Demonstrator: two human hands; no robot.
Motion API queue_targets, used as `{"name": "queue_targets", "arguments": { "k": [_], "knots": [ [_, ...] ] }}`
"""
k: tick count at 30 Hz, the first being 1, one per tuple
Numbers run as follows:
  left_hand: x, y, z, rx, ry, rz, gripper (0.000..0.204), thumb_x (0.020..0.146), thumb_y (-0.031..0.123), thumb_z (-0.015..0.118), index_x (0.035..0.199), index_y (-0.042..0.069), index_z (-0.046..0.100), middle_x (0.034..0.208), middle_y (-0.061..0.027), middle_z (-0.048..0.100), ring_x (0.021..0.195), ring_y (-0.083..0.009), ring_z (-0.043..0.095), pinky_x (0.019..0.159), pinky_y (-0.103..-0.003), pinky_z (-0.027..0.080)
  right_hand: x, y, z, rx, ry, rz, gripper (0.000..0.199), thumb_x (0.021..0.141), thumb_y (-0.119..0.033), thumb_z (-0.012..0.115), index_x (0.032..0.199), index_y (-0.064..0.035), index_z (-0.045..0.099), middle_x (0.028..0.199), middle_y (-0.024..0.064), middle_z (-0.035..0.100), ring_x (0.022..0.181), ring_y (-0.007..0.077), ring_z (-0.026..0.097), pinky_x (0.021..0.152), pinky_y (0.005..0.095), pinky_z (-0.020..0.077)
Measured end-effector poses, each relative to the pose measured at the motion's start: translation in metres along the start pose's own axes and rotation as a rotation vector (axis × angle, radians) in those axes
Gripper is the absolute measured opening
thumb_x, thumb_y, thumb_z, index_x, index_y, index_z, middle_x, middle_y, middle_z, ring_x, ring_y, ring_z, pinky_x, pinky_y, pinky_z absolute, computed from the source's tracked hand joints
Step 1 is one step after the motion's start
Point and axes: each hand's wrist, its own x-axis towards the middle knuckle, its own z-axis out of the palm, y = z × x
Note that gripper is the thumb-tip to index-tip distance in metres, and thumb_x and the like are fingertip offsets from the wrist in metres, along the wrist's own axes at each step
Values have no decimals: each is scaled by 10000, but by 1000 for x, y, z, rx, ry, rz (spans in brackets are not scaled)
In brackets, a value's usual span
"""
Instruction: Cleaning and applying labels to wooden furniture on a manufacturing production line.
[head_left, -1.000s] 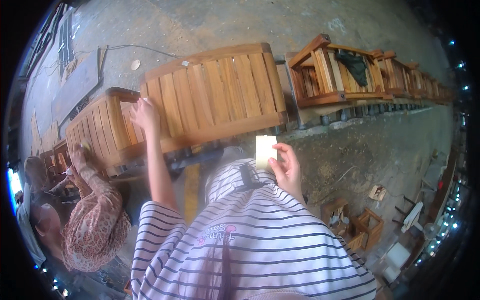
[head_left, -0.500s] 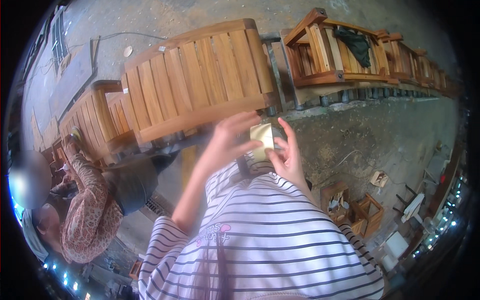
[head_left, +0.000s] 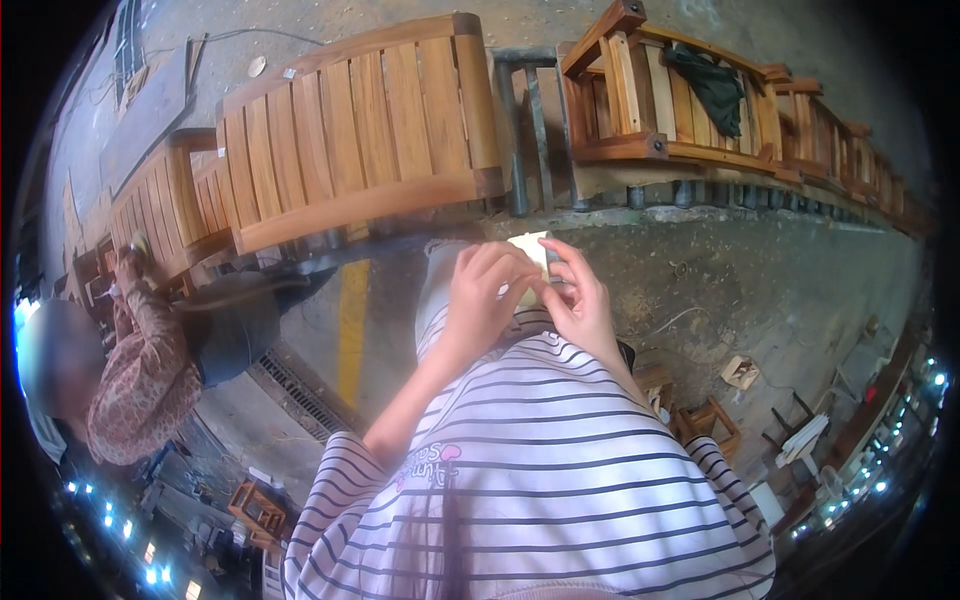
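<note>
In front of my waist, a small pale yellow sheet or pad (head_left: 530, 243) is held up, partly covered by my fingers; its exact kind does not show. My right hand (head_left: 582, 300) grips its right side, with the index finger along the top and the thumb lower down. My left hand (head_left: 488, 290) is at its left edge, thumb and fingertips pinched together there, close to my right thumb. Just beyond my hands stands a slatted wooden bench or chair panel (head_left: 350, 130) on a roller conveyor (head_left: 520, 130).
To the right along the conveyor are more wooden chair frames (head_left: 620, 100), one with a dark green cloth (head_left: 710, 85). At left a co-worker in a patterned sleeve (head_left: 150, 400) works at another slatted piece (head_left: 150, 225). Wooden frames (head_left: 712, 428) stand on the floor at right.
My left hand has come in to the sheet and its fingertips have closed at the edge. My view has shifted, so the bench sits further left. The co-worker's arm has moved slightly.
</note>
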Motion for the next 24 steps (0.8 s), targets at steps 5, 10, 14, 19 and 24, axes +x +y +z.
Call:
{"name": "queue_targets", "arguments": {
  "k": [5, 10, 14, 19, 24],
  "knots": [
    [-10, 8, 35, -63, 77, -139, 136, 780, 27, 732, 891, 50, 657, 909, -77, 641, 916, -261, 611, 829, -349, 429, 7, 17, -26, -123, 11, 25, 145, 908, 34, 594, 1051, 30, 618, 871, 89, 687, 769, 120, 680, 632, 237, 513],
    [-9, 5, 56, 10, 198, -214, 97, 773, 27, 737, 834, 35, 663, 866, -87, 640, 888, -262, 608, 813, -347, 431, 6, 28, -39, -200, 7, -14, 51, 918, -9, 608, 943, 33, 616, 711, 72, 653, 688, 88, 660, 567, 241, 487],
    [-13, 11, 74, -31, 314, -292, 92, 784, 27, 733, 839, 25, 660, 867, -97, 634, 877, -255, 602, 809, -342, 436, 5, 25, -42, -293, -1, -112, 64, 911, -27, 626, 916, 33, 605, 690, 98, 642, 615, 112, 636, 539, 260, 474],
    [-12, 2, 71, -152, 598, -408, 74, 883, 88, 674, 862, 20, 654, 876, -85, 624, 851, -180, 579, 793, -304, 451, -1, 23, -51, -349, -24, -160, 73, 896, -37, 654, 912, 24, 616, 702, 104, 652, 608, 145, 647, 549, 258, 486],
    [19, -44, -14, -444, 1079, -562, 174, 923, 214, 657, 935, 48, 710, 942, -71, 639, 961, -176, 585, 869, -310, 453, -18, 25, -70, -210, 161, -121, 66, 897, -18, 660, 909, 43, 636, 789, 96, 691, 718, 114, 674, 630, 231, 519]
  ]
}}
